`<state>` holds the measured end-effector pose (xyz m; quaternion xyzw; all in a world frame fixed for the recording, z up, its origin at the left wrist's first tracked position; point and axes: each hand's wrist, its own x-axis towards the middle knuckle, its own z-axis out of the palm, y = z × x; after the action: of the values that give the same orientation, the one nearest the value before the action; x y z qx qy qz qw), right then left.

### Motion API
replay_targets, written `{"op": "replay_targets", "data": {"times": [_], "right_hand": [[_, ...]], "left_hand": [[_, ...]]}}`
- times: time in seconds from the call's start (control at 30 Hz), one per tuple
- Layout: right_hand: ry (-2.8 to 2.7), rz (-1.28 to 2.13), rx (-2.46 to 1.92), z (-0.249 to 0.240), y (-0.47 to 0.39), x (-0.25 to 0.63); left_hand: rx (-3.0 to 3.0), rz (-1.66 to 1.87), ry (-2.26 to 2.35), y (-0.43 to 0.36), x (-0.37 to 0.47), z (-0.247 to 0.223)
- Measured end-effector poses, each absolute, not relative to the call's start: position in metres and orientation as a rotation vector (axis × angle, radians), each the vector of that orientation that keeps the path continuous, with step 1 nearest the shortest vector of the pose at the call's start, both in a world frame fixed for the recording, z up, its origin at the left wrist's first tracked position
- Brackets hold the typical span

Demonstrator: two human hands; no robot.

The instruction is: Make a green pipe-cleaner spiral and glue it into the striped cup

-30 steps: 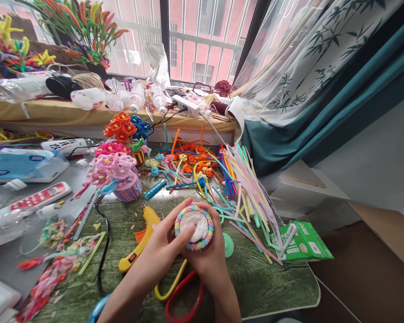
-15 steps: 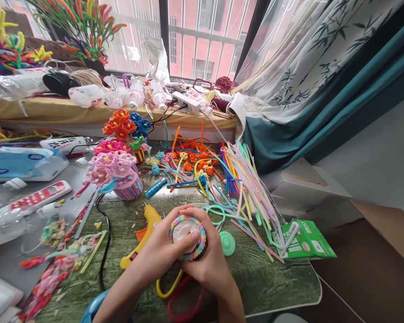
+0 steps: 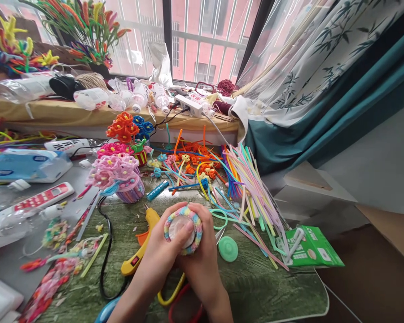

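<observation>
A small round container, its rim wrapped in pastel pink, yellow, blue and white fuzzy braid and its middle whitish, is held in both hands above the table. My left hand grips the left side, with the thumb laid over the whitish middle. Wrapped round the right side is my right hand. The container's underside is hidden by the palms. A yellow hot glue gun lies just left of my left hand. Right of my right hand sits a green disc. A yellow loop and a red loop show partly beneath the wrists.
Fuzzy-flower pot, teal lighter-like stick and loose orange pieces lie beyond the hands. A bundle of pipe cleaners reaches a green packet at right. A black cord runs along the left. Plastic bottles line the sill.
Both hands have moved slightly left and up with the container, which has tilted a little. The camera view has shifted slightly. More of the pointed metal tip beside the green disc shows.
</observation>
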<state>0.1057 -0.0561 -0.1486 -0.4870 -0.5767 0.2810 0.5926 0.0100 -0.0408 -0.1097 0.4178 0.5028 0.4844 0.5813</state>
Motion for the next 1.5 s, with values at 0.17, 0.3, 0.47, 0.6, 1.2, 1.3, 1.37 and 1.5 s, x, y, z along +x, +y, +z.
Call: {"op": "replay_targets", "data": {"times": [0.17, 0.3, 0.47, 0.6, 1.2, 1.3, 1.37, 1.5], "right_hand": [[-1.33, 0.61, -1.143, -0.143, -0.052, 0.096], [-1.298, 0.586, -1.174, -0.143, -0.051, 0.091], [-1.283, 0.601, -1.187, -0.147, -0.049, 0.088], [-1.267, 0.699, -1.188, -0.148, -0.049, 0.091], [-1.266, 0.766, -1.149, -0.15, -0.052, 0.095], [-1.288, 0.757, -1.13, -0.151, -0.054, 0.094], [-1.293, 0.761, -1.112, -0.151, -0.054, 0.094], [-1.275, 0.799, -1.114, -0.15, -0.056, 0.094]], "left_hand": [[0.976, 1.146, 1.152, -0.039, 0.006, -0.116], [1.043, 1.164, 1.183, -0.036, 0.004, -0.121], [1.059, 1.153, 1.219, -0.034, 0.004, -0.12], [1.063, 1.087, 1.175, -0.036, 0.001, -0.119], [1.13, 1.004, 1.199, -0.035, -0.01, -0.123], [1.072, 1.022, 1.228, -0.037, -0.01, -0.123], [1.042, 1.043, 1.221, -0.038, -0.008, -0.124], [1.045, 1.034, 1.218, -0.038, -0.006, -0.118]]}}
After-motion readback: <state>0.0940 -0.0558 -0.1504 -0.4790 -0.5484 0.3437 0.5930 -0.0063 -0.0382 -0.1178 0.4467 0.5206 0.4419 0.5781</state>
